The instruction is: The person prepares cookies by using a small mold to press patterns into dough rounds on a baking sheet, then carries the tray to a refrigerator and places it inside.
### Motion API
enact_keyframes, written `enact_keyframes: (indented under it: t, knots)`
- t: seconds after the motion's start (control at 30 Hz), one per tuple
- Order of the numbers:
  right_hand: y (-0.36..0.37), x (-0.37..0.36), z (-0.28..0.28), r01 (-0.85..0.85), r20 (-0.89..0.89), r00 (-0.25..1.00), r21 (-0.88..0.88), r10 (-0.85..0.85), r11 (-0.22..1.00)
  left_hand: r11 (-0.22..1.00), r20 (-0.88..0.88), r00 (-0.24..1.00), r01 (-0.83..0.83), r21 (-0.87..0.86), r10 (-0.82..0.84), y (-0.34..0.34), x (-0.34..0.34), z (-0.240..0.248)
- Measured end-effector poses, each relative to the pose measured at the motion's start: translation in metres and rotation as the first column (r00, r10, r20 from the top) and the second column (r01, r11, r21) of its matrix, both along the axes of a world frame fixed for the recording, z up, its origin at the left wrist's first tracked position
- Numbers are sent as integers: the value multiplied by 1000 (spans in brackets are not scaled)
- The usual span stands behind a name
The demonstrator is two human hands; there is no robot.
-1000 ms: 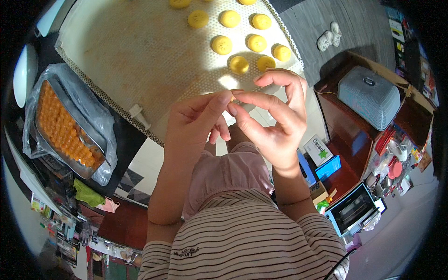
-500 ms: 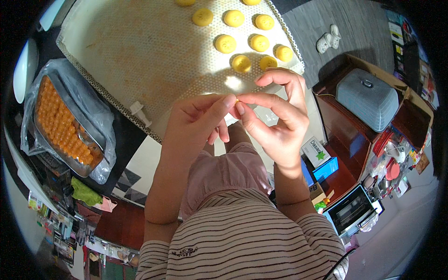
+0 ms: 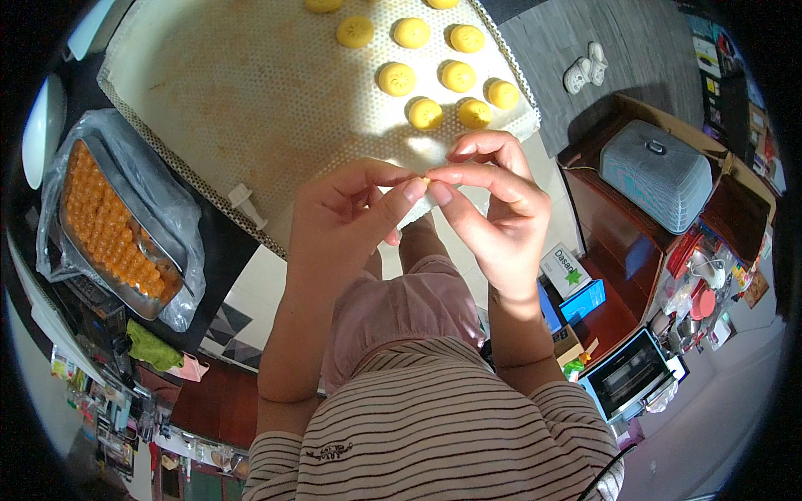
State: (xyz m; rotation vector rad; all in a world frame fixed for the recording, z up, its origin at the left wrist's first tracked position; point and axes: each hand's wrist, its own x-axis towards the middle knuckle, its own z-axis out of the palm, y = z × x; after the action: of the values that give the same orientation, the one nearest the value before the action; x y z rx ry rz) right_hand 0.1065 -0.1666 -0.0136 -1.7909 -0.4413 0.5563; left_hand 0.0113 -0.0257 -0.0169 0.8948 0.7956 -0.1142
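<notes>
My left hand (image 3: 355, 204) and my right hand (image 3: 493, 213) meet fingertip to fingertip above the near edge of a pale perforated tray (image 3: 234, 92). Thumb and forefinger of each are pressed together on a tiny yellow bit (image 3: 427, 181), probably dough, mostly hidden by the fingertips. Just beyond the hands, several round yellow dough pieces (image 3: 396, 79) with a mark pressed into their tops stand in rows on the tray's right part. The nearest dough piece (image 3: 426, 114) is a little past my fingertips, apart from them.
At the left, a metal tray (image 3: 125, 288) in clear plastic holds rows of orange balls (image 3: 109, 225). A small white plastic piece (image 3: 245, 204) lies at the tray's near left edge. On the right are a grey ridged box (image 3: 656, 179) and white shoes (image 3: 587, 68) on the floor.
My fingertips have come closer around the yellow bit, and my right hand's raised fingers have curled in slightly. The dough pieces appear shifted slightly left in the picture.
</notes>
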Motion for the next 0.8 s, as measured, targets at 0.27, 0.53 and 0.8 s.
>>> enact_keyframes:
  t: [0.27, 0.53, 0.8]
  knots:
    - [-1, -1, 2, 29, -107, 994, 60, -22, 998, 999, 37, 999, -28, 21, 27, -2, 4, 3]
    - [-5, 3, 0, 60, -215, 976, 109, -35, 992, 999, -39, 999, 8, -37, -10, 1, 6, 5]
    - [-5, 0, 3, 39, -96, 995, 67, -33, 997, 997, 15, 1000, -11, -76, 12, -3, 7, 4]
